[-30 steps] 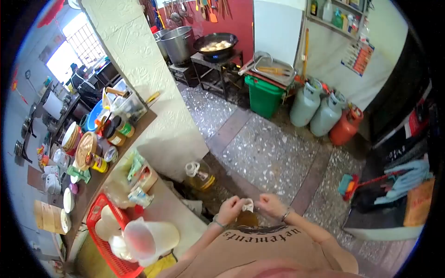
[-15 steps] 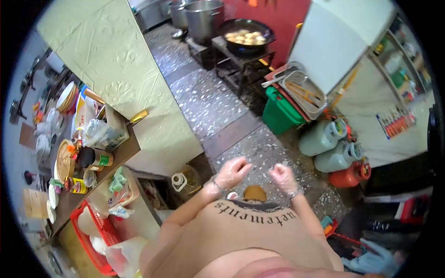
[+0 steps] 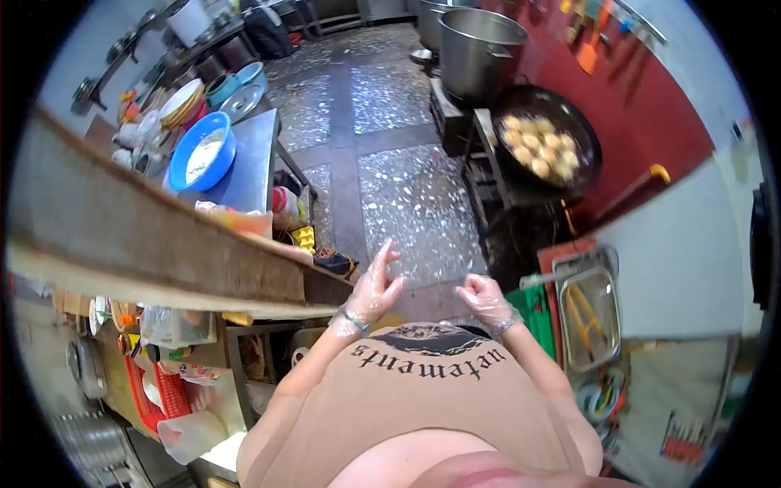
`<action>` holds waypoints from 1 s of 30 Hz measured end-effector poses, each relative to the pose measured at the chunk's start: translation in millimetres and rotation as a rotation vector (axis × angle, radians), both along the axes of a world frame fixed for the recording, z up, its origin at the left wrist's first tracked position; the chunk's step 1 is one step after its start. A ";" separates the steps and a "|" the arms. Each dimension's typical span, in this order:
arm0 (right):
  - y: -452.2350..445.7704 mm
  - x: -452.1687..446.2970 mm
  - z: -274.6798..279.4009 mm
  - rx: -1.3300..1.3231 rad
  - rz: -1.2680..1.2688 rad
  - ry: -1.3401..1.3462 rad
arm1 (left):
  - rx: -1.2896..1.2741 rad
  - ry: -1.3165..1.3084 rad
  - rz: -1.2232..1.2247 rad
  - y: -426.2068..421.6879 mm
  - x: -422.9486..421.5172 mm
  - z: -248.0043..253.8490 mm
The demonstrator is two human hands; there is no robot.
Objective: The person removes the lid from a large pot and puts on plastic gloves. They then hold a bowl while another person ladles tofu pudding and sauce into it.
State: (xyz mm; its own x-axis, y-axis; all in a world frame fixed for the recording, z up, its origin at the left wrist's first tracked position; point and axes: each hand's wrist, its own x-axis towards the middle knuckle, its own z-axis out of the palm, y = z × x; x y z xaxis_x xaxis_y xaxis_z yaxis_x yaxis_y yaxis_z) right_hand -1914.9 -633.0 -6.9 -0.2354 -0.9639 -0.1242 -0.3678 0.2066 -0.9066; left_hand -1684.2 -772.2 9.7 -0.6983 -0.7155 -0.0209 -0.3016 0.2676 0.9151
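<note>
Both hands wear thin clear plastic gloves and are held in front of the body, apart from each other. My left hand [image 3: 374, 286] has its thumb and fingers spread, with nothing in it. Curled loosely, my right hand [image 3: 486, 301] has its fingers bent together; whether anything is inside is hidden. A black wok [image 3: 592, 146] with round pale golden pieces [image 3: 540, 148] in it sits on a stove at the upper right, beyond my right hand.
A tall steel pot [image 3: 480, 61] stands behind the wok. At right are a tray with tongs [image 3: 590, 321] and a green bin [image 3: 530, 313]. A pillar edge [image 3: 163, 220] juts in from the left, before a blue basin [image 3: 218, 167] on a metal table.
The view has turned left and moved forward, bringing the wok nearer and the blue basin's table into sight. My left hand's fingers have spread from a curled pose.
</note>
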 end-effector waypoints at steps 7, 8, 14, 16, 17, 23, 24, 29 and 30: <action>-267.1 -31.8 33.0 -0.109 0.584 0.060 | 0.289 0.261 0.422 -150.3 -40.7 -56.7; -302.7 -34.7 26.2 -0.096 0.634 -0.006 | 0.310 0.253 0.471 -178.6 -50.8 -61.0; -491.8 -106.2 50.9 -0.058 0.577 0.094 | 0.406 0.384 0.470 -388.1 -127.3 -47.4; -548.3 -147.1 43.6 -0.021 0.466 0.058 | 0.338 0.337 0.394 -457.8 -150.7 -38.1; -573.9 -165.9 42.2 0.022 0.386 0.032 | 0.298 0.310 0.348 -489.3 -164.4 -30.7; -739.8 -261.4 4.9 0.135 0.232 -0.101 | 0.274 0.189 0.206 -663.6 -232.3 -24.5; -778.7 -273.5 2.2 0.138 0.262 -0.116 | 0.229 0.173 0.229 -696.3 -242.6 -31.0; -968.6 -303.1 1.1 0.064 0.456 -0.089 | 0.230 0.174 0.379 -844.3 -283.9 -8.5; -1005.9 -302.3 15.4 0.103 0.525 -0.035 | 0.207 0.176 0.336 -874.7 -285.8 0.0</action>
